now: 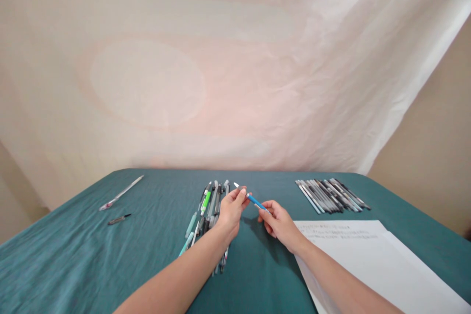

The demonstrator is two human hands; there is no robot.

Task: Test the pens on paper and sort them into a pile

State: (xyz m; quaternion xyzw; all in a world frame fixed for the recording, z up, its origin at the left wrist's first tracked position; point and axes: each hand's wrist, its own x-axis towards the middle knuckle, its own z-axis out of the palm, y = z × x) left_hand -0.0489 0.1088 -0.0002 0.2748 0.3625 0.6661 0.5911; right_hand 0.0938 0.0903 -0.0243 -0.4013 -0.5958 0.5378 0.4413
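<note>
A blue pen (256, 202) with a white end is held up above the table between my two hands. My left hand (232, 208) pinches it near the white end, which points up and to the left. Lower down, the fingers of my right hand (276, 219) close round the blue barrel. Just behind and under my left hand lies a loose bundle of pens (211, 210), mostly grey and black. A bright green pen (206, 202) and a teal pen (191, 224) stand out among them; my left wrist and forearm hide part of the bundle.
A neat row of grey and black pens (327, 195) lies at the back right. White paper sheets (353, 260) with handwritten lines lie under my right forearm. At the left are a long clear pen (121, 193) and a short dark pen (119, 219). Green cloth (147, 250) covers the table.
</note>
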